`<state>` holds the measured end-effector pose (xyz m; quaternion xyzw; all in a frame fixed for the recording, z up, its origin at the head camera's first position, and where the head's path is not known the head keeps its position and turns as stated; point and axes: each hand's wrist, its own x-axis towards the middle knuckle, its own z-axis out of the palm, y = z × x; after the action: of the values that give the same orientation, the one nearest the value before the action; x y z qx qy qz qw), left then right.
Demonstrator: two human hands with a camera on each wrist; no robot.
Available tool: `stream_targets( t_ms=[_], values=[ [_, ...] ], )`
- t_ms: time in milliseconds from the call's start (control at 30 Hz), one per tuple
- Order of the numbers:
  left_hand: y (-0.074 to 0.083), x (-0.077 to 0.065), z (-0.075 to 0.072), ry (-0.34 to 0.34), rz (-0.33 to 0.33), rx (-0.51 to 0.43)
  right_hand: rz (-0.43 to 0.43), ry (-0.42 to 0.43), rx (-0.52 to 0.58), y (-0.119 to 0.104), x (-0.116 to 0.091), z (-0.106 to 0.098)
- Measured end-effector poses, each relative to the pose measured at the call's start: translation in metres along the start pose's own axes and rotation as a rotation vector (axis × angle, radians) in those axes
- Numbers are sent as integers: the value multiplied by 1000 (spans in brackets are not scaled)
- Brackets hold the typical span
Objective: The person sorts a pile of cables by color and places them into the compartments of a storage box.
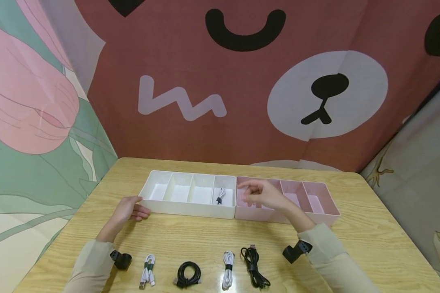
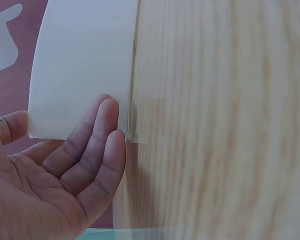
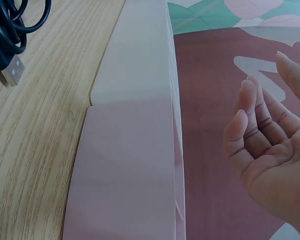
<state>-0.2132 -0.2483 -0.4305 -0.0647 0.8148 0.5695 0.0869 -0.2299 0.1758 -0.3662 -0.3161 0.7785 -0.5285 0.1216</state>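
At the left end of a white divided organizer tray (image 1: 190,208), my left hand (image 1: 129,209) touches the corner with its thumb by the rim. Its fingers (image 2: 102,122) lie extended along the outer wall in the left wrist view. A pink divided tray (image 1: 264,215) stands end to end with the white one. Over the pink tray's left compartments hovers my right hand (image 1: 265,194), its fingers loosely bent and holding nothing. Inside the white tray's rightmost compartment lies a small bundled white cable (image 1: 221,195) with a dark end.
Along the table's near side lie a white cable with a green tie (image 1: 148,272), a coiled black cable (image 1: 188,274), a white cable with a black tie (image 1: 228,270) and a bundled black USB cable (image 1: 254,268). A printed curtain (image 1: 242,138) hangs behind the wooden table (image 1: 190,240).
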Motion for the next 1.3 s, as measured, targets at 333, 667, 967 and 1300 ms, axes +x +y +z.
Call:
stream_targets(
  t_ms=[333, 667, 967, 1300],
  values=[
    [0, 0, 0, 1, 2, -6, -36, -48, 36, -2, -7, 3],
    [-1, 1, 0, -3, 8, -2, -2, -51, 45, -4, -15, 9],
    [0, 0, 0, 4, 10, 0, -20, -42, -3, -9, -19, 13],
    [0, -1, 1, 4, 17, -5, -79, -95, 25, -9, -21, 16]
  ],
)
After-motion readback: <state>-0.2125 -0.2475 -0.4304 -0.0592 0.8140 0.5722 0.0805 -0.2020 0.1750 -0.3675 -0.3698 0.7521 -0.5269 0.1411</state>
